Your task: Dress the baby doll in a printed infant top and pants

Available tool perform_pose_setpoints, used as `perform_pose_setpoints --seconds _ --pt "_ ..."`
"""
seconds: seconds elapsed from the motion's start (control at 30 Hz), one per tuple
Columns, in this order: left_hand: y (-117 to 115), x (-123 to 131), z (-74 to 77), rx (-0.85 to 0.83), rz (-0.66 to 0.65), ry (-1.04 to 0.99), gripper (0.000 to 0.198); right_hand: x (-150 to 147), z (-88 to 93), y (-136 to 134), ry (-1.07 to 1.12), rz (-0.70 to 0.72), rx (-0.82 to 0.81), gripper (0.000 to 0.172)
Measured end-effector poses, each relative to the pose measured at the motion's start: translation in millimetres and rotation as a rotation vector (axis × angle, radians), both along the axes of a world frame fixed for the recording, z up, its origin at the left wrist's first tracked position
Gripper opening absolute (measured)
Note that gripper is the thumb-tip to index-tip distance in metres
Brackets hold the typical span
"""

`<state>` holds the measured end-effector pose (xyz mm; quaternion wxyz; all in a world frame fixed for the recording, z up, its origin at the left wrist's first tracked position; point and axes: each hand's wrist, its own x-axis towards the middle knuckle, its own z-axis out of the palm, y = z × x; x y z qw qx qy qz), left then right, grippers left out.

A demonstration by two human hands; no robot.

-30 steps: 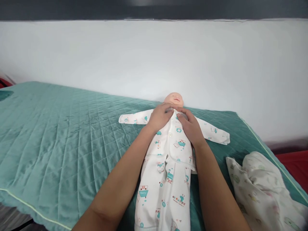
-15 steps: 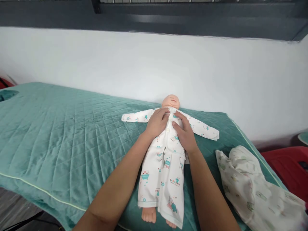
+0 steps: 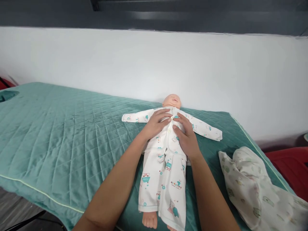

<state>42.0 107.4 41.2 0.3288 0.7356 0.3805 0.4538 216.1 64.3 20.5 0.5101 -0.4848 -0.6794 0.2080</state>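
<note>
A baby doll (image 3: 172,100) lies on its back on the teal quilted mattress (image 3: 60,128), head toward the wall, arms spread. It wears a white printed suit (image 3: 163,179) with teal pictures and a row of buttons down the chest. My left hand (image 3: 156,123) lies on the left side of the doll's chest, fingers stretched toward the button line. My right hand (image 3: 185,134) lies on the right side of the chest, fingertips at the same button line near the collar. Both hands press the fabric edges together; whether either pinches a button is hidden.
A crumpled white printed cloth (image 3: 252,189) lies on the mattress at the right. A red object (image 3: 291,166) stands beyond the right edge. The white wall (image 3: 154,64) runs right behind the doll's head. The mattress's front edge (image 3: 36,191) drops to the floor.
Both hands slid a little down from the doll's collar toward the chest buttons. The view drew back, so the doll's feet now show.
</note>
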Motion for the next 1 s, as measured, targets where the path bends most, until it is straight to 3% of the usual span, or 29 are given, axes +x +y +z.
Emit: perform_pose_setpoints --seconds 0.4,1.0 --pt "4.0 -0.4 0.2 -0.005 -0.019 -0.045 0.016 1.4 -1.4 -1.5 0.001 0.021 -0.026 0.029" --pt "1.5 1.9 6.2 -0.028 -0.001 -0.039 0.007 -1.2 4.4 2.9 0.075 -0.007 -0.042 0.02"
